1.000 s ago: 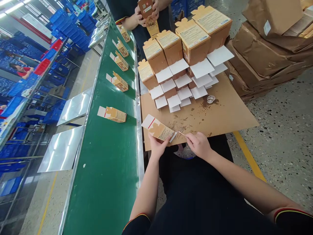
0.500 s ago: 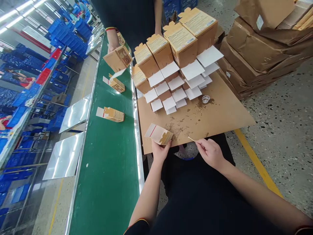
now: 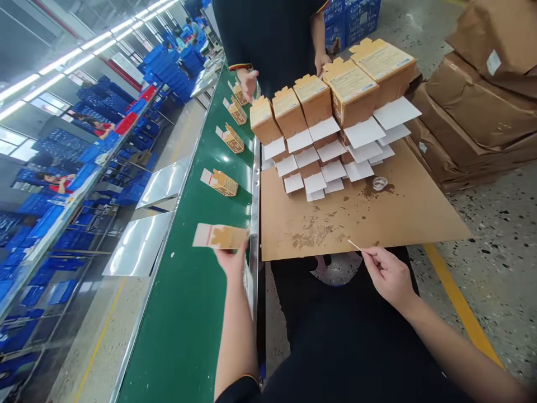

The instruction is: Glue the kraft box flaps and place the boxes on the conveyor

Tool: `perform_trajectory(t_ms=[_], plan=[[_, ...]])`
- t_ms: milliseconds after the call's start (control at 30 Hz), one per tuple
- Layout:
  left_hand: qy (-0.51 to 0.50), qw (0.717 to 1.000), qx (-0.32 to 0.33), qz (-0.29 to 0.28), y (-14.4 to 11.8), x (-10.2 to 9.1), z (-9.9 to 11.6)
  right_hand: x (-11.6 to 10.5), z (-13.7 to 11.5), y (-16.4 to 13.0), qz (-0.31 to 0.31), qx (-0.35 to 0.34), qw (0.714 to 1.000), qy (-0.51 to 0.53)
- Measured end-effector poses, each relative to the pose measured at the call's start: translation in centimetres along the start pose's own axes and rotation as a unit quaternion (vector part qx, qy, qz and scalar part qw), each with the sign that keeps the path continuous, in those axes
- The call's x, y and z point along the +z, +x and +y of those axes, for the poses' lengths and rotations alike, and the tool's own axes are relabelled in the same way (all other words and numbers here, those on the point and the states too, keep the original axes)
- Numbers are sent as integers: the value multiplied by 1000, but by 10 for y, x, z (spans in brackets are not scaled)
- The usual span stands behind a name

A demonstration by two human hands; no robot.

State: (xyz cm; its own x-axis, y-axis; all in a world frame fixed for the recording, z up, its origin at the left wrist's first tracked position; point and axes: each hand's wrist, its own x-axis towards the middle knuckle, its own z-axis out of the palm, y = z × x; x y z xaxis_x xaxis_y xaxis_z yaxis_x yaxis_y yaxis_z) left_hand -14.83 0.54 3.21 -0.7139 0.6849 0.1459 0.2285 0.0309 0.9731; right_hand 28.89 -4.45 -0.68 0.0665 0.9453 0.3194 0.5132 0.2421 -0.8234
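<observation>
My left hand holds a small brown carton with a white flap, lying flat above the green conveyor belt. My right hand pinches a thin wooden stick whose tip points at the near edge of the stained brown cardboard sheet. On that sheet stands a stepped stack of brown cartons with white flaps open. A small clear cup sits on the sheet beside the stack.
Several more cartons lie spaced along the belt. A co-worker in dark clothes stands at the far end, hands near the belt and the stack. Large brown-wrapped parcels lie on the floor at right. Blue crates fill shelves at left.
My left hand has carried the carton left, off the cardboard sheet and over the belt. My right hand with the stick has pulled back slightly. The co-worker has set a carton down on the belt.
</observation>
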Motion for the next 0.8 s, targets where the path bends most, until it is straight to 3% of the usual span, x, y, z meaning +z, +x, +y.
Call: perform_trajectory(t_ms=[67, 133, 300, 367, 433, 500, 567, 600, 700, 800], plan=[[28, 998, -15, 47, 28, -33, -2, -3, 2, 3, 10, 14, 1000, 13], [58, 995, -52, 57, 42, -52, -4, -3, 2, 7, 16, 19, 999, 31], [91, 992, -92, 9, 36, -61, -3, -9, -2, 15, 37, 32, 998, 40], [133, 989, -26, 54, 27, -68, 3, -19, 0, 13, 57, 45, 997, 29], [157, 974, 104, 130, 20, -77, 15, -33, 5, 9, 93, 63, 994, 13], [107, 949, 223, 196, 21, -74, 36, -48, 10, 6, 138, 86, 987, -1], [-7, 943, 255, 212, 31, -49, 65, -60, 14, 6, 176, 106, 979, -5], [-67, 953, 232, 183, 41, -26, 82, -64, 15, 9, 187, 111, 976, -3], [-123, 979, 153, 46, 81, 70, 129, -65, 13, 21, 189, 97, 977, 8], [-124, 974, 90, -164, 121, 178, 168, -55, 4, 33, 187, 59, 980, 21]])
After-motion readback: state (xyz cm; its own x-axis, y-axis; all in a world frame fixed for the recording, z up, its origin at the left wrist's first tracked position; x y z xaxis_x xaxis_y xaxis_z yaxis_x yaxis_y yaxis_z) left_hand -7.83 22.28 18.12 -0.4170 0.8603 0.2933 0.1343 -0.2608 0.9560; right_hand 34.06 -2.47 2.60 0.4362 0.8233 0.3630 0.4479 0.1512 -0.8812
